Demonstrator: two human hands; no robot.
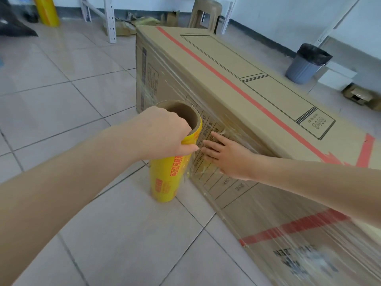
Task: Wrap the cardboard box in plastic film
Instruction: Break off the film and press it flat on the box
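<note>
Tiled floor (86, 104) held a long cardboard box (237, 65), partly film-wrapped.
Left hand (165, 134) gripped the upright yellow film roll (167, 178) just left of the flat, open right hand (224, 154) pressing film to the box's side.

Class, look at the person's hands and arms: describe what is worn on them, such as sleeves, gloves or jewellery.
Nothing is worn. The left hand and right hand are ungloved, with no ring showing. The left forearm and right forearm are bare to the frame's edge: no sleeve, watch or bracelet.
</note>
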